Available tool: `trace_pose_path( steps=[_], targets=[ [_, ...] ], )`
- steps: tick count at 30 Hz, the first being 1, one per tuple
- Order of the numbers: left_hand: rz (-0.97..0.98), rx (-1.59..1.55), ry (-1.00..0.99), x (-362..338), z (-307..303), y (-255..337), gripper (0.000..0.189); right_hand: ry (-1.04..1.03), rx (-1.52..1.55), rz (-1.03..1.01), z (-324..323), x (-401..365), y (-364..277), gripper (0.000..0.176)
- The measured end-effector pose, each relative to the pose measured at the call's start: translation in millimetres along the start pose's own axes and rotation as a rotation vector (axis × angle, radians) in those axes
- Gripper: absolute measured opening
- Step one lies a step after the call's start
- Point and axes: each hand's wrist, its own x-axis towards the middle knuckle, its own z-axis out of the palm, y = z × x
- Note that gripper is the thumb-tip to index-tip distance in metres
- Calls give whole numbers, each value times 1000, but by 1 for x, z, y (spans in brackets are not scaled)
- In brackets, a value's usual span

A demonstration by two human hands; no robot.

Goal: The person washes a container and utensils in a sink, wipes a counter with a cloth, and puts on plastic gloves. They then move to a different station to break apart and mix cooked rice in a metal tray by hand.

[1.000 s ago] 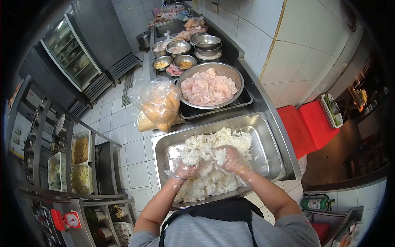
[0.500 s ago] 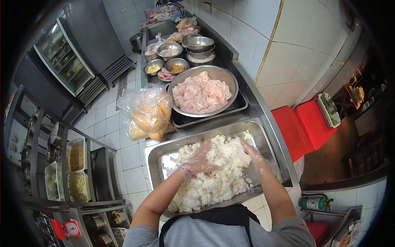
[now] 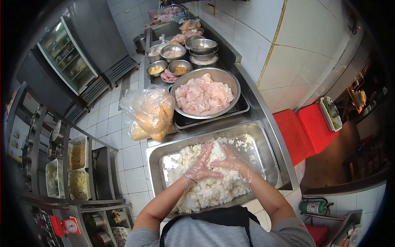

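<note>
A large rectangular metal pan point(image 3: 264, 158) in front of me holds a heap of white cooked rice point(image 3: 214, 191). Both my hands wear clear plastic gloves and are sunk into the upper part of the heap. My left hand point(image 3: 201, 166) cups one side of a raised clump of rice point(image 3: 218, 151), fingers pointing away from me. Against the clump's other side presses my right hand point(image 3: 233, 162), its thumb towards the left hand. Loose grains lie scattered over the pan's bare right end.
Behind the pan, a big perforated metal bowl point(image 3: 237, 96) holds raw pale meat point(image 3: 203, 94). A plastic bag point(image 3: 150, 113) of orange-brown food sits left of it. Smaller bowls point(image 3: 180, 66) line the counter further back. Red surfaces point(image 3: 292, 136) stand right, a shelf rack point(image 3: 98, 173) left.
My right hand has moved left from the pan's right side, pushing rice inward. The hands are now close together around a clump, and the right end of the pan shows more bare metal.
</note>
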Motion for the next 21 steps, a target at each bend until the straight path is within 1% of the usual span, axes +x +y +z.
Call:
trace_pose_path(
  steps=[1, 2, 3, 4, 5, 6, 7, 8, 9, 10, 12, 13, 16, 17, 18, 19, 21],
  targets=[
    [-21, -3, 45, -5, -6, 11, 123, -40, 42, -74, -1, -2, -10, 102],
    [-23, -110, 78, -7, -11, 17, 122, -81, 85, -143, 2, -3, -17, 101],
    [-23, -217, 109, -7, -16, 22, 121, -62, 176, -234, 10, -2, -17, 92],
    [-18, -324, 140, -8, -20, 28, 120, -65, 73, -262, 14, -3, -24, 88],
    [-82, -597, 174, -14, -20, 41, 105, -66, -31, -291, 15, -5, -33, 84],
    [-95, -596, 204, -17, -22, 42, 99, -67, -133, -319, 17, -7, -39, 81],
    [-108, -594, 233, -22, -24, 43, 93, -28, -242, -439, 25, -5, -43, 71],
    [-121, -593, 260, -25, -25, 43, 86, -23, -228, -511, 26, -9, -45, 70],
    [-168, -767, 334, -31, -19, 45, 60, -17, -215, -580, 27, -15, -46, 69],
    [-167, -754, 388, -36, -18, 45, 53, -12, -202, -649, 27, -22, -56, 68],
    [-162, -725, 497, -43, -19, 42, 39, -4, -352, -562, 37, -26, -65, 67],
    [-144, -561, 584, -44, -21, 58, 23, -2, -425, -517, 42, -28, -67, 67],
    [-269, -372, 629, -54, -20, 37, 19, 54, -484, -576, 56, -23, -61, 65],
    [-138, 10, 563, -61, -19, 17, 25, 46, -511, -552, 57, -24, -61, 63],
    [0, 393, 559, -68, -17, -3, 32, 39, -537, -526, 58, -26, -61, 61],
    [-7, 625, 515, -70, -16, -20, 39, 30, -562, -499, 59, -28, -60, 60],
    [-18, 1083, 414, -71, -14, -39, 53, 47, -474, -523, 60, -34, -53, 56]
  ],
)
